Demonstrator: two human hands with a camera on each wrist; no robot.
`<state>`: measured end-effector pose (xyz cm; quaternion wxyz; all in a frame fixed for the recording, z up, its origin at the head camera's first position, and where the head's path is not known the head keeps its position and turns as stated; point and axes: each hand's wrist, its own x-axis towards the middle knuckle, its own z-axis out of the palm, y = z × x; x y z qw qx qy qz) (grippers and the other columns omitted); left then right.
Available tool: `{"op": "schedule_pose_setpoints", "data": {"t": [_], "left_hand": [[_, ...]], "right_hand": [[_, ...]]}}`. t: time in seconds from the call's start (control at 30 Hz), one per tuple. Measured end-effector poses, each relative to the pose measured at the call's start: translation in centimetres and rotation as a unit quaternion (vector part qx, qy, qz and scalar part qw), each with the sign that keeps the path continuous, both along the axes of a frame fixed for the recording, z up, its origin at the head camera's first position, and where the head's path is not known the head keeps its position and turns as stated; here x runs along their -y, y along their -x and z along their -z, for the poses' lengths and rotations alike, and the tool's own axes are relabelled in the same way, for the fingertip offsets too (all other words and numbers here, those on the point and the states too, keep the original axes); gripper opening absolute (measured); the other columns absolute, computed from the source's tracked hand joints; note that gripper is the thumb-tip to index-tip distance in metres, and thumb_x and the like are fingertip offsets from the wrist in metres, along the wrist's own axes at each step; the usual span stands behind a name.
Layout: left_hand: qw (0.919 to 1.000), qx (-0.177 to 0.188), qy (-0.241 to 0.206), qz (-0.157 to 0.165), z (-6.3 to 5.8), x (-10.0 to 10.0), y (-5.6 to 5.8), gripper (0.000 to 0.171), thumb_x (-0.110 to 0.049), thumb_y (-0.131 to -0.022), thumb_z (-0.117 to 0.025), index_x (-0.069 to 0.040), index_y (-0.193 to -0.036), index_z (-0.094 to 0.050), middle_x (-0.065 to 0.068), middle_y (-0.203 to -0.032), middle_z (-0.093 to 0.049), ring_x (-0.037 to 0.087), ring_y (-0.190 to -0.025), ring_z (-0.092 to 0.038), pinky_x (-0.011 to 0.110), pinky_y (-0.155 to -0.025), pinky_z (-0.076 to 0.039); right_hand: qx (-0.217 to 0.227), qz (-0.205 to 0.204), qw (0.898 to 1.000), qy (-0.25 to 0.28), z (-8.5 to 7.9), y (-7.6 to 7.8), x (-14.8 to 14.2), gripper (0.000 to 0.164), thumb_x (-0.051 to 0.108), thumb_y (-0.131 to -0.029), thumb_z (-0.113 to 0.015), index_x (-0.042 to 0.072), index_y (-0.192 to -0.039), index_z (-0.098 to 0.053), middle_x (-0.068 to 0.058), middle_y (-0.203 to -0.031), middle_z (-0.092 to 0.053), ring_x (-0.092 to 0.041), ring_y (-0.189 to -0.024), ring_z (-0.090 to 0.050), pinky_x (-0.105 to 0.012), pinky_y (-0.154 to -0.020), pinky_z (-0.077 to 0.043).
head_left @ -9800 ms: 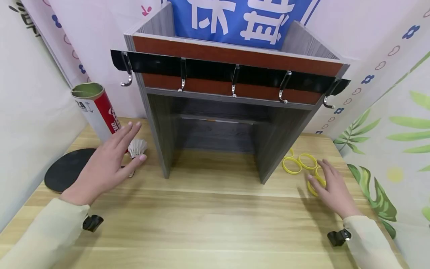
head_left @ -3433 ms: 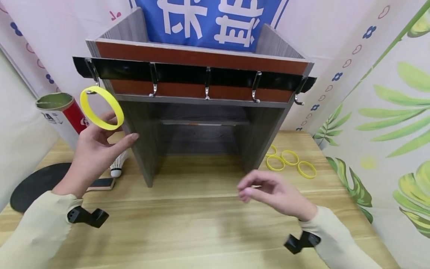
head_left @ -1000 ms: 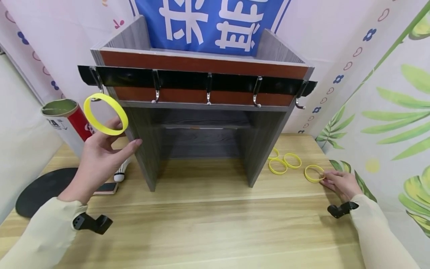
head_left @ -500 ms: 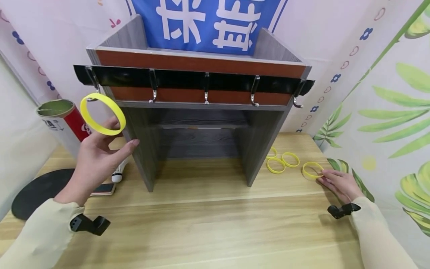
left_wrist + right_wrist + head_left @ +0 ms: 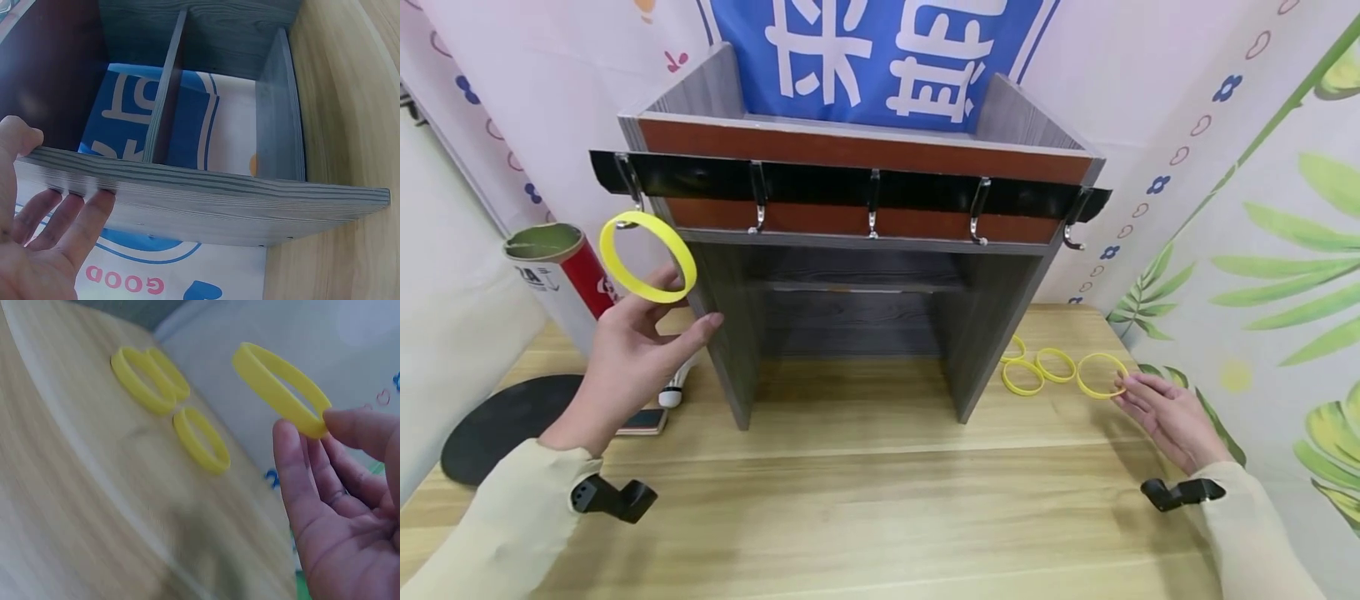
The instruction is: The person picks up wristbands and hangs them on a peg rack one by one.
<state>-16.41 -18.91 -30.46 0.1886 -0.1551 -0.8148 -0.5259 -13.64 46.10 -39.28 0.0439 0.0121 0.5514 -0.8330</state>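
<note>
Grey wood-grained board forms the stand [image 5: 850, 321], its two side panels reaching down to the counter [image 5: 850, 517]. Between those panels we note a deep bay; in front, pale planking runs from the panel feet to the lower border of our head view. At right, the counter's edge meets a leaf-printed wall covering [image 5: 1270, 333], our right hand [image 5: 1172, 421] near that limit. At left we list a tube [image 5: 568, 287], a shuttlecock [image 5: 671, 397] and a black disc [image 5: 505, 425], all near our left hand [image 5: 632, 346].

Left hand: raised at the stand's left panel, fingers gripping it, thumb over the front edge, other fingertips against the outer face. Right hand: held just above the counter, palm partly upturned, fingers pinching one yellow band [image 5: 269, 387].

Pinched item: a thin, smooth, plain loop, tilted, off the counter, well apart from the stand's black hook strip [image 5: 820, 182]. Matching items: one hung band [image 5: 655, 294] on the leftmost hook [image 5: 631, 196], and three loose bands [image 5: 192, 445] lying flat on the counter, beside the stand's right panel.
</note>
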Motion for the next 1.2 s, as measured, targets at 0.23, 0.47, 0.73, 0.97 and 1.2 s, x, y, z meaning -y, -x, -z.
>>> {"op": "schedule_pose_setpoints", "data": {"t": [0.23,0.47,0.73,0.97,1.2], "left_hand": [[1.0000,0.001,0.006,-0.004,0.1,-0.2,0.0,0.063,-0.008,-0.094,-0.077,-0.011,-0.152,-0.054,0.005,-0.161,-0.050,-0.004,-0.122,-0.057,0.009,-0.087,-0.054],[0.9998,0.002,0.016,-0.013,0.2,-0.2,0.0,0.062,-0.009,-0.093,-0.077,-0.012,-0.152,-0.055,0.006,-0.162,-0.050,-0.002,-0.125,-0.059,0.006,-0.089,-0.052],[0.9999,-0.001,0.010,-0.009,0.2,-0.1,0.0,0.062,-0.009,-0.094,-0.077,-0.011,-0.152,-0.055,0.007,-0.163,-0.049,-0.005,-0.122,-0.060,0.008,-0.087,-0.054],[0.9999,-0.003,0.012,-0.001,0.0,0.0,0.0,0.063,-0.006,-0.093,-0.077,-0.012,-0.153,-0.054,0.012,-0.164,-0.047,-0.009,-0.121,-0.058,0.008,-0.081,-0.056],[1.0000,-0.001,0.006,-0.008,-0.1,0.0,-0.2,0.063,-0.006,-0.093,-0.077,-0.010,-0.152,-0.055,0.011,-0.164,-0.047,-0.008,-0.118,-0.059,0.007,-0.082,-0.055]], "right_hand": [[-0.086,-0.063,0.994,0.014,-1.8,-1.2,2.4,0.038,-0.009,-0.108,-0.036,-0.001,-0.114,-0.073,-0.008,-0.113,-0.077,-0.016,-0.106,-0.076,-0.029,-0.097,-0.062],[-0.138,-0.109,0.983,-0.046,-4.0,-2.5,6.3,0.041,-0.012,-0.107,-0.034,0.002,-0.121,-0.070,-0.005,-0.114,-0.076,-0.013,-0.107,-0.074,-0.028,-0.098,-0.062],[-0.167,-0.156,0.965,-0.131,-6.5,-2.8,12.2,0.038,-0.012,-0.106,-0.040,0.007,-0.123,-0.069,0.000,-0.115,-0.075,-0.009,-0.107,-0.073,-0.025,-0.095,-0.062],[-0.186,-0.178,0.954,-0.157,-7.9,-2.9,16.8,0.033,-0.012,-0.104,-0.045,0.007,-0.119,-0.068,0.000,-0.110,-0.075,-0.008,-0.102,-0.073,-0.028,-0.093,-0.063],[-0.191,-0.165,0.944,-0.213,-8.5,-2.8,21.1,0.019,-0.006,-0.103,-0.056,0.002,-0.117,-0.065,0.001,-0.106,-0.074,-0.008,-0.098,-0.074,-0.030,-0.089,-0.065]]}}
